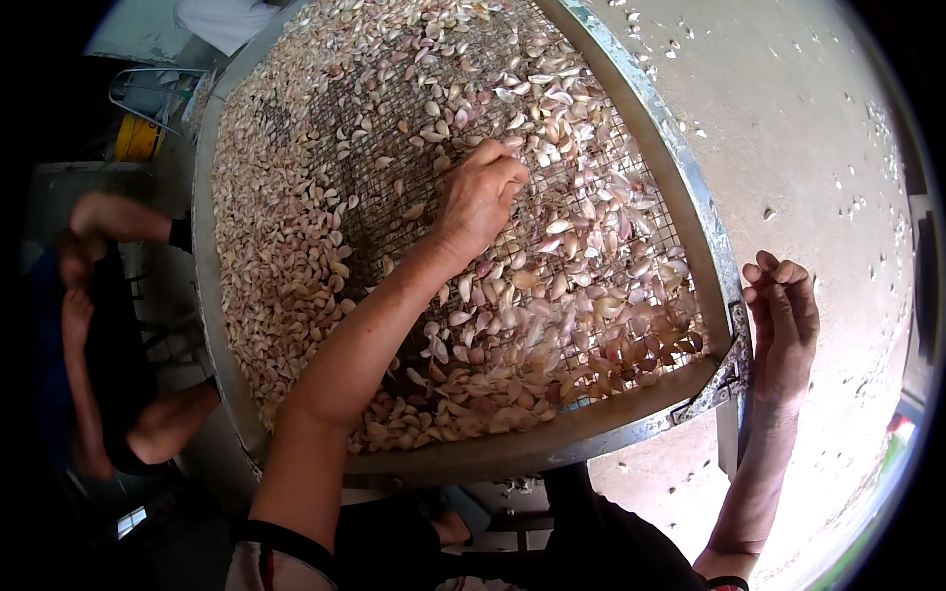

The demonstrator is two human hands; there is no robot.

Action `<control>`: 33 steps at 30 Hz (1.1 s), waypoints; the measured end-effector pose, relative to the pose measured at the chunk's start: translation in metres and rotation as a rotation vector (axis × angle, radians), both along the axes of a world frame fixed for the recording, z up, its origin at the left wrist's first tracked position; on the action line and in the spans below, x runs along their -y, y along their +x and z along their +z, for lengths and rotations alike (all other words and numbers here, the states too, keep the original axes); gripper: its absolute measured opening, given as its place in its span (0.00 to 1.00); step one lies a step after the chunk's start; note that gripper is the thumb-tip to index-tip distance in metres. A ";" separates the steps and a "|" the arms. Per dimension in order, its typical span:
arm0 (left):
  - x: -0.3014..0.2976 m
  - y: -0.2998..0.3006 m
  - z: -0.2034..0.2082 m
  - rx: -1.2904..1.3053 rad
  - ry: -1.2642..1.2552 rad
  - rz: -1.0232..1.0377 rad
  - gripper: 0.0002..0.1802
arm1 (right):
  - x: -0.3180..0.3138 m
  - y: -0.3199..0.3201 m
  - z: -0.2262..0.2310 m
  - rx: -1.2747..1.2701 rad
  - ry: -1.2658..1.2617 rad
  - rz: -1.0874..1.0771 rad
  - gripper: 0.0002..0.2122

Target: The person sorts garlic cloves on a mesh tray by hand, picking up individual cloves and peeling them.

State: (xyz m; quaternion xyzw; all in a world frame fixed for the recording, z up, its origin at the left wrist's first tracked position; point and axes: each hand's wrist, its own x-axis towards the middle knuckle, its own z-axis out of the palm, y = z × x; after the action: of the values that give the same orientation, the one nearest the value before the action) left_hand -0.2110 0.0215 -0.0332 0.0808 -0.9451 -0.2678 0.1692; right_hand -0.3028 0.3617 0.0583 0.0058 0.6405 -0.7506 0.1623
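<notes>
A wide wire-mesh sieve tray [702, 212] with a raised frame lies before me, spread with many garlic cloves [296, 261]. Over the middle of the mesh is my left hand [480, 202], closed, its fingertips pinched together just above the cloves. Whatever those fingers hold is hidden. Beyond the tray's right side, above the floor, my right hand [785, 320] is raised with thumb and fingers curled together. What it pinches, if anything, is too small to make out. The cloves lie thick on the left side and thinner around my left hand, where bare mesh shows.
Another person [99, 325] sits at the left, and someone's light-coloured clothing [229, 20] shows beyond the far left corner. A yellow container [138, 138] stands near the tray's left side. Scattered pieces dot the concrete floor [798, 148] at the right. A metal corner bracket [724, 379] joins the frame.
</notes>
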 end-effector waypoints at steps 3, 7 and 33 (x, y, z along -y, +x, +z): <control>-0.014 -0.005 0.003 -0.040 0.102 -0.034 0.12 | -0.020 -0.006 -0.010 -0.018 -0.036 -0.010 0.10; -0.056 -0.019 0.007 -0.028 0.115 -0.237 0.12 | -0.024 -0.008 -0.005 -0.005 -0.191 0.156 0.12; -0.005 0.042 0.042 0.126 0.448 0.065 0.13 | -0.014 0.002 -0.012 -0.203 0.345 0.222 0.15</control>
State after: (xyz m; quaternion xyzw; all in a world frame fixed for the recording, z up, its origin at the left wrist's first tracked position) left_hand -0.1689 0.0265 0.0091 0.1631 -0.8676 -0.4598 0.0962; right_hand -0.3008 0.3754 0.0463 -0.1126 0.7693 -0.6040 0.1753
